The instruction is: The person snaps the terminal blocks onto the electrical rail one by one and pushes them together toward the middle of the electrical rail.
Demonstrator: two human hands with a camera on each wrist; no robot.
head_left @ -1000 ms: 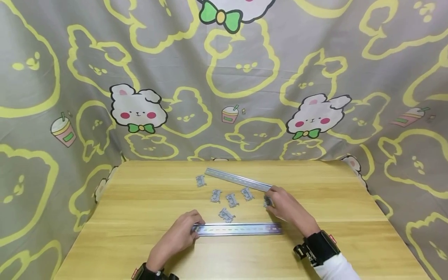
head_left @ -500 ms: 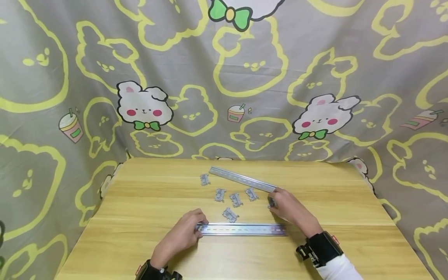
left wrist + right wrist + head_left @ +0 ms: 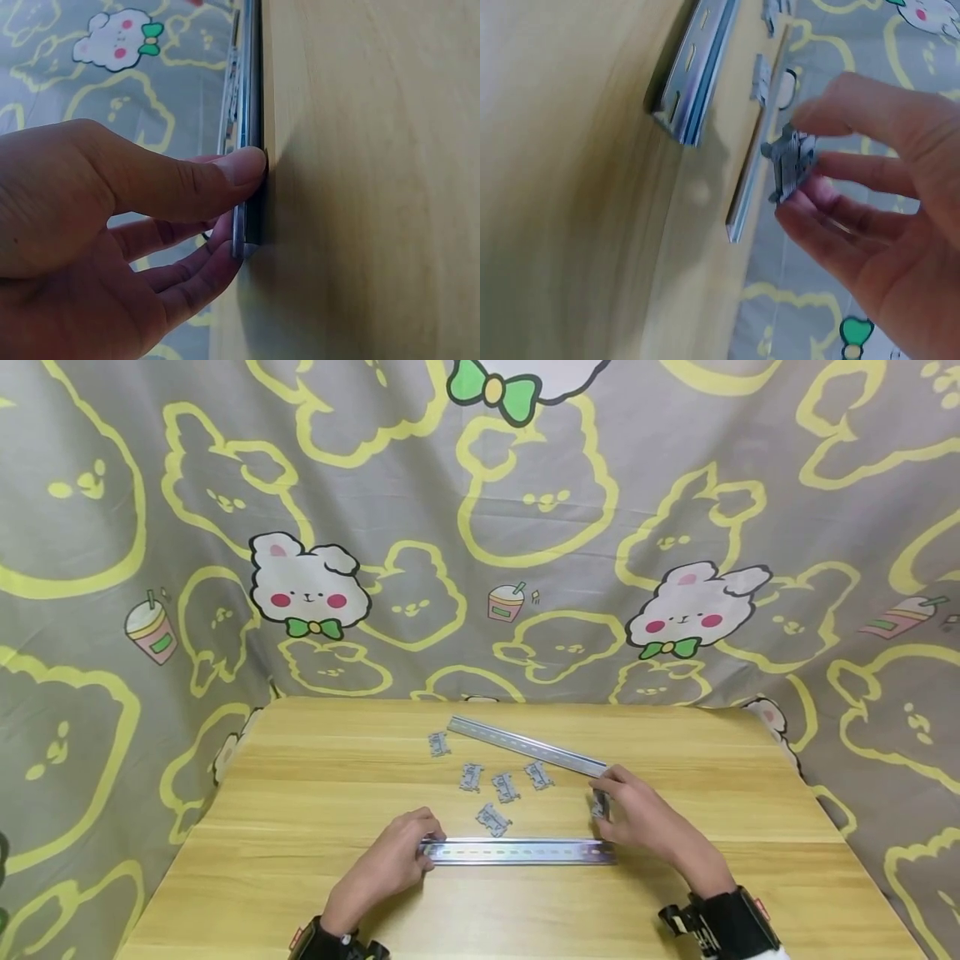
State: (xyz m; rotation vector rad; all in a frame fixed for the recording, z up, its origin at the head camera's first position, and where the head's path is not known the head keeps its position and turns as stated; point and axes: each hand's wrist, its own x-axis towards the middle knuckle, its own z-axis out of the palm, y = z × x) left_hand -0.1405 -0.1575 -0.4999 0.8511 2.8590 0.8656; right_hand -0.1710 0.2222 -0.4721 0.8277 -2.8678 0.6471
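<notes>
My left hand (image 3: 392, 857) grips the left end of the near slotted metal DIN rail (image 3: 517, 852), which lies lengthwise across the table. In the left wrist view the thumb presses one edge of that rail (image 3: 244, 90) and fingers meet the other. My right hand (image 3: 641, 814) pinches a small grey terminal block (image 3: 789, 161) between thumb and fingertips, off the table and beyond the rail's right end. Several more grey terminal blocks (image 3: 492, 819) lie loose between the near rail and a second DIN rail (image 3: 525, 746), set at a slant farther back.
The wooden table (image 3: 337, 760) reaches back to a grey patterned curtain (image 3: 420, 493) that hangs behind and at both sides. One terminal block (image 3: 438, 743) lies apart, near the far rail's left end. Both wrists wear black camera straps.
My right hand has moved to the right and slightly toward me, carrying the terminal block up from beside the far rail's end. The left hand keeps its grip on the near rail.
</notes>
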